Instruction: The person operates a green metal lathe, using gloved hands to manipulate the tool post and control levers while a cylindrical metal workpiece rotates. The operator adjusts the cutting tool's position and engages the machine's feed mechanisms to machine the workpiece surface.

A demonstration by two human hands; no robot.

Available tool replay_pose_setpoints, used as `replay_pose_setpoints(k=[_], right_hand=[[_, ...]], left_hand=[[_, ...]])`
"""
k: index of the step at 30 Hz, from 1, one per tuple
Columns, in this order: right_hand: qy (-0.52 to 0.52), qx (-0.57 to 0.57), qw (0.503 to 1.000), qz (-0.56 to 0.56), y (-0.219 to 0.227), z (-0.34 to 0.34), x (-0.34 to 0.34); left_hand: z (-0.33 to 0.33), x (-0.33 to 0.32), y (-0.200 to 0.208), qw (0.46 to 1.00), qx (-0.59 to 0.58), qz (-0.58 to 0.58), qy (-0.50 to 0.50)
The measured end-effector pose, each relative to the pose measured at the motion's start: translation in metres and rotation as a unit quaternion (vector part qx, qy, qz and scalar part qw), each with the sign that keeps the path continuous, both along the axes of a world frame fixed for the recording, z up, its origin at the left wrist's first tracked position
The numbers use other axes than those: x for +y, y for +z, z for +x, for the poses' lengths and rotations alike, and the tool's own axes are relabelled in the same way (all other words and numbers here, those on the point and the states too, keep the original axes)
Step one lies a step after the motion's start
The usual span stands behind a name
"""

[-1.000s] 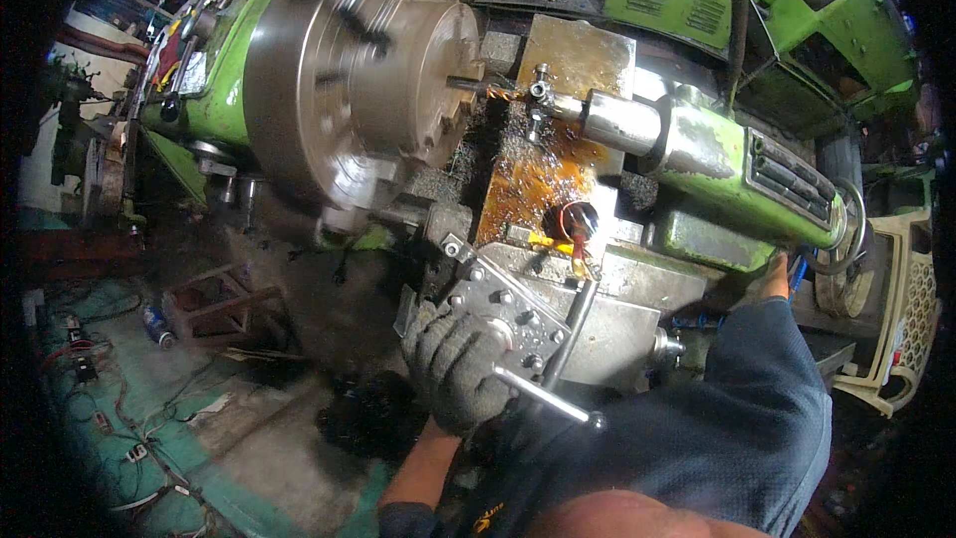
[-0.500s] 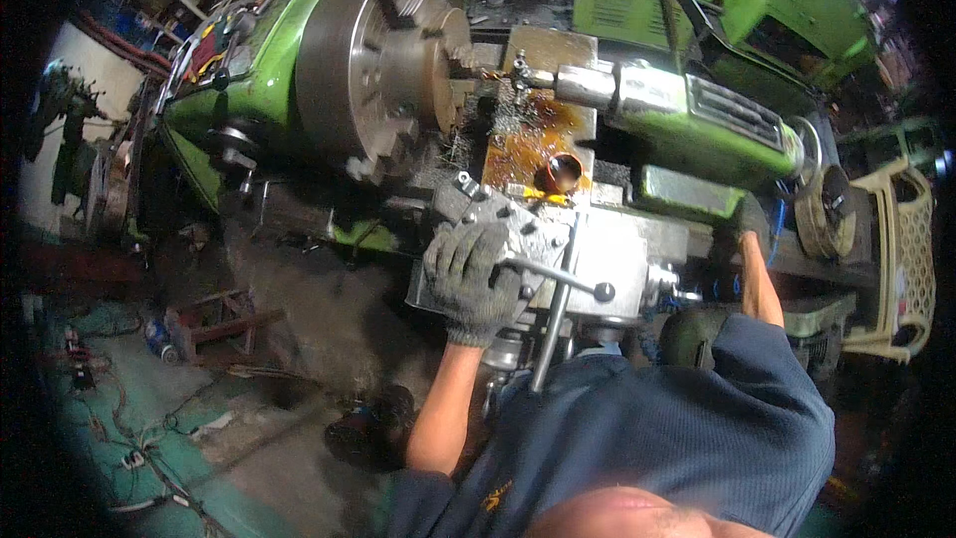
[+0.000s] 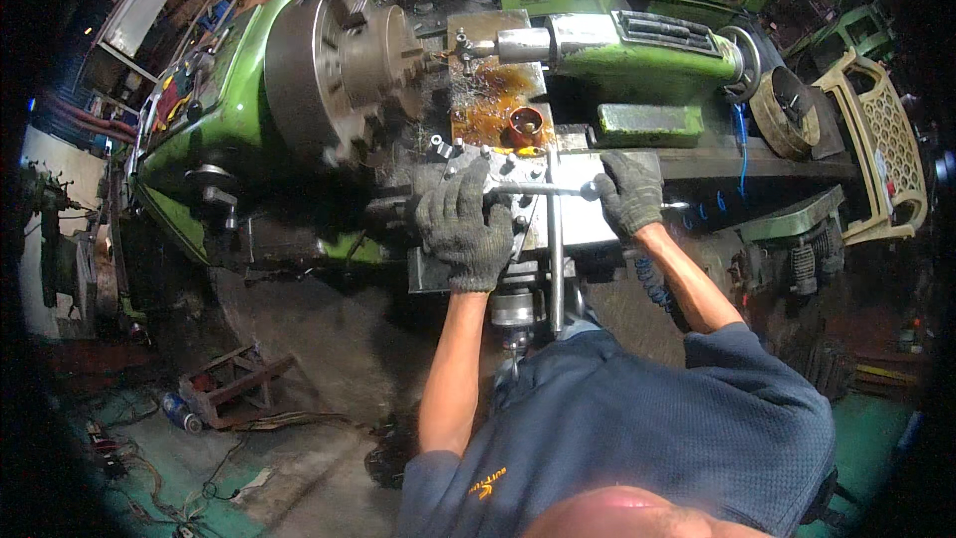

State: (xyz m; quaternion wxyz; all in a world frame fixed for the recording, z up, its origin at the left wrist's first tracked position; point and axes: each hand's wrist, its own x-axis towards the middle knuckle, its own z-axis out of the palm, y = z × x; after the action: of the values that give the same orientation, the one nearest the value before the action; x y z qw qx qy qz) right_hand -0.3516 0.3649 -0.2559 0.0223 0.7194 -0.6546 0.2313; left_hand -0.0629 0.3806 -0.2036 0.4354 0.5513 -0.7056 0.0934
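My left hand (image 3: 464,224), in a dark grey knit glove, is wrapped over the near left part of the lathe's tool post (image 3: 528,205), fingers draped across its top and thumb to the right. My right hand (image 3: 629,196), gloved alike, closes over the knob end of the clamping lever (image 3: 543,188), which lies nearly level across the post. The knob is mostly hidden by the fingers. A long steel rod (image 3: 556,269) runs toward me from beside the post. Just beyond, an orange-rimmed cup (image 3: 525,126) stands on the oily, chip-strewn slide (image 3: 498,120).
To the left is the large lathe chuck (image 3: 324,70), blurred as if turning, its jaws around a round workpiece (image 3: 383,55). The green tailstock (image 3: 637,45) points at it from the right. A beige plastic chair (image 3: 881,149) stands far right; cables (image 3: 149,483) lie on the floor.
My right hand has come from the far right onto the lever's knob. The lever has swung away from me to nearly level. My left hand remains on the tool post; the view has shifted.
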Motion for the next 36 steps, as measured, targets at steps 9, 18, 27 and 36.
replay_pose_setpoints(k=[9, 18, 27, 36], right_hand=[[-0.069, -0.085, 0.993, 0.049, -0.008, 0.000, -0.001], [-0.100, -0.077, 0.985, 0.121, -0.006, 0.005, -0.006], [-0.140, 0.013, 0.990, 0.019, -0.007, 0.028, -0.012], [-0.175, 0.021, 0.982, 0.066, -0.001, 0.038, -0.011]], left_hand=[[0.001, 0.000, 0.001, 0.998, 0.009, 0.061, -0.027], [0.006, 0.005, 0.005, 0.998, 0.018, 0.049, -0.041], [0.102, 0.037, 0.004, 0.977, 0.061, 0.045, -0.200], [0.325, 0.050, -0.172, 0.916, 0.014, 0.400, -0.023]])
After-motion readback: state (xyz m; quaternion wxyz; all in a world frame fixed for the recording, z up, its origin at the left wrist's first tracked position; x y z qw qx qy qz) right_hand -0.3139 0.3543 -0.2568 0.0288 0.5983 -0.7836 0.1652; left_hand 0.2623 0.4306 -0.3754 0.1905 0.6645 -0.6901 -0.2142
